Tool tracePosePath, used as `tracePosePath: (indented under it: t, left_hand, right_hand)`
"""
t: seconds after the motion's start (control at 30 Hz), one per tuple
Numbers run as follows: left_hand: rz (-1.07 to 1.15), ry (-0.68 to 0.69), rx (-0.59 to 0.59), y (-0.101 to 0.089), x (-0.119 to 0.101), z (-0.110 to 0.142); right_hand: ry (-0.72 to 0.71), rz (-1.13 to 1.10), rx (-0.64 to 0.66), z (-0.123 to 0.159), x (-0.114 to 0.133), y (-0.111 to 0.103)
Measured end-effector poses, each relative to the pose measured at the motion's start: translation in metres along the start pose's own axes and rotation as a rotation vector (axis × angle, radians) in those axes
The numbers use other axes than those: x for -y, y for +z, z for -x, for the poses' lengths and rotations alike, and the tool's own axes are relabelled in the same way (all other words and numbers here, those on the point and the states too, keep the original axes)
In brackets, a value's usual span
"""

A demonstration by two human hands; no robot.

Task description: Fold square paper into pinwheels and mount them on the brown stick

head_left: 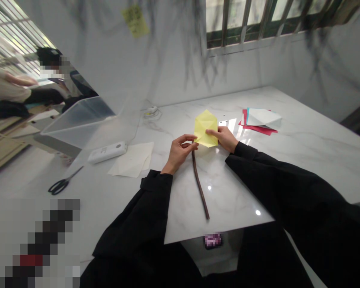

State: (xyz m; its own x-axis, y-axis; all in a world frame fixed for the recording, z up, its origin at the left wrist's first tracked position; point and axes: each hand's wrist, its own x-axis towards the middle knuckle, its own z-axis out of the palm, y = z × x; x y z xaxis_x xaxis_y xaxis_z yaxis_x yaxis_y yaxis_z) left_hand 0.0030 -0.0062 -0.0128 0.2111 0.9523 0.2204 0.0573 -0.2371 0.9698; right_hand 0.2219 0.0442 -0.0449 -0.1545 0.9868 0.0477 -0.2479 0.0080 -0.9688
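A folded yellow paper [204, 126] with a pointed top lies on the white marble table [303, 144]. My right hand [225, 138] pinches its right side, thumb on top. My left hand [180, 150] holds the top end of a thin brown stick [200, 186] at the paper's lower left corner. The stick runs from there toward me along the table. Both arms are in black sleeves.
Red, blue and white paper sheets [261, 120] lie to the right. White paper [133, 160], a white device [107, 152] and black scissors [61, 185] lie to the left. A clear plastic bin [78, 120] stands beyond the table. A seated person [51, 76] is far left.
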Motion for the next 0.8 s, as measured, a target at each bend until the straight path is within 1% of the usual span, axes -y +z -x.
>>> tracePosePath:
  t: [0.13,0.27,0.47,0.57,0.8]
  left_hand:
    - [-0.015,-0.002,-0.017,0.0014,-0.0003,0.0002]
    - [-0.030,-0.005,-0.006,0.0034,0.0010,0.0002]
    - [-0.026,0.024,-0.055,0.0035,0.0047,-0.0024]
    - [-0.025,0.026,-0.053,0.0031,0.0040,-0.0027]
    - [0.022,0.005,-0.052,0.0019,0.0011,-0.0019]
  right_hand:
    - [-0.007,0.018,-0.010,-0.0015,-0.0015,-0.0009]
    - [-0.002,0.055,-0.032,-0.0005,-0.0001,-0.0003]
    - [-0.004,0.079,0.026,0.0036,0.0041,0.0020]
    - [0.001,0.109,0.063,0.0048,0.0051,0.0028]
    - [0.002,0.165,0.073,0.0076,0.0084,0.0035]
